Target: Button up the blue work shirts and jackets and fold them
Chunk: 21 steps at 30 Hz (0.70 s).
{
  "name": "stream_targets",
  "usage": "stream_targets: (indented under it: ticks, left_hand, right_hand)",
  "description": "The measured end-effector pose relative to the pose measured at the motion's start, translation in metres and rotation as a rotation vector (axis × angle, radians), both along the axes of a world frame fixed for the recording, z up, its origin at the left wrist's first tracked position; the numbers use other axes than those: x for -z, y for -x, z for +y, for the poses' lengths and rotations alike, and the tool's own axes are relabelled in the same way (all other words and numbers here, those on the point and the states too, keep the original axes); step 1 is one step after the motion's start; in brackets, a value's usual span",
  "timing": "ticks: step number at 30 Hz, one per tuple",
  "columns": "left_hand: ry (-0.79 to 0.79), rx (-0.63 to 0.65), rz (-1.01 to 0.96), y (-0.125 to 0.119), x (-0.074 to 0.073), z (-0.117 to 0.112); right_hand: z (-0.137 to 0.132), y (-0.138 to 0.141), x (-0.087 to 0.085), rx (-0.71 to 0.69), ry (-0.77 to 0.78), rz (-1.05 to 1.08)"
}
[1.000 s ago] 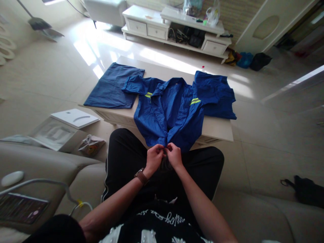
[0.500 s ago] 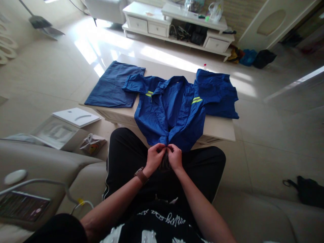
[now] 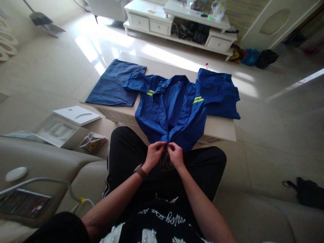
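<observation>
A blue work jacket point(image 3: 174, 108) with yellow-green reflective stripes lies front-up on a low pale table point(image 3: 217, 126), its hem hanging over the near edge toward my lap. My left hand point(image 3: 154, 156), with a brown watch on the wrist, pinches the left front edge at the hem. My right hand point(image 3: 176, 155) pinches the right front edge beside it. Both hands meet at the bottom of the jacket's front opening, fingers closed on the cloth. What lies between the fingertips is too small to tell.
A folded blue garment point(image 3: 115, 84) lies on the table's left end, another blue garment point(image 3: 220, 92) on the right. A white box point(image 3: 63, 126) and a crumpled bag point(image 3: 92, 141) sit on the floor left. I sit on a beige sofa point(image 3: 253, 216); a tablet point(image 3: 22, 206) lies left.
Both hands stay pinched at the jacket hem with only small finger movement. The view has tilted slightly downward.
</observation>
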<state>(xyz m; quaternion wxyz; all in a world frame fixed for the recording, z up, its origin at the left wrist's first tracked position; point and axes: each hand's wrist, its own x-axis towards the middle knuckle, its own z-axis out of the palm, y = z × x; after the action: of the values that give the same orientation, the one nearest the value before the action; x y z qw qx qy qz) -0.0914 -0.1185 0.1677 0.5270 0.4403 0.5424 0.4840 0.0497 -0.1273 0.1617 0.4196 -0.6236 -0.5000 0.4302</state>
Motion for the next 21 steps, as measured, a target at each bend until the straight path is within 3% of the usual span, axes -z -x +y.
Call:
stream_targets:
  ticks: [10,21]
  left_hand:
    - [0.124,0.028,-0.179,0.003,0.005,0.008]
    - [0.143,0.001,-0.188,0.002,0.008,0.008]
  right_hand:
    - [-0.001,-0.004,-0.007,-0.081,-0.034,-0.022]
    - [-0.002,-0.006,-0.015,-0.140,-0.074,-0.117]
